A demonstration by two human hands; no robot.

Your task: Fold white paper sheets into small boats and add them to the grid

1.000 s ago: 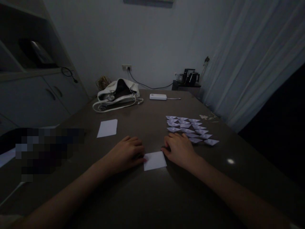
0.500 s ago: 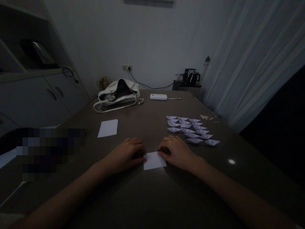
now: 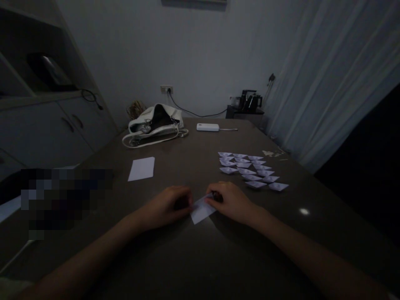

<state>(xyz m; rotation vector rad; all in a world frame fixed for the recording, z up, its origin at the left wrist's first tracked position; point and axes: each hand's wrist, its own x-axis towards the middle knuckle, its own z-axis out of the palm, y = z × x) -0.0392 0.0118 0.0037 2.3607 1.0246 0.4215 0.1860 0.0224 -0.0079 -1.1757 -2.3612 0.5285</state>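
Note:
A small white paper sheet lies tilted on the dark table in front of me. My left hand pinches its left edge with curled fingers. My right hand pinches its upper right edge and lifts it off the table. Several folded white paper boats sit in rows just beyond my right hand. A second flat white sheet lies further away on the left.
A white handbag and a white power bank with a cable lie at the far end of the table. A kettle stands on a low stand behind. Curtains hang on the right, cabinets on the left.
My right hand slid left onto the sheet and pinched its far edge. The sheet, flat before, is now lifted and tilted between both hands.

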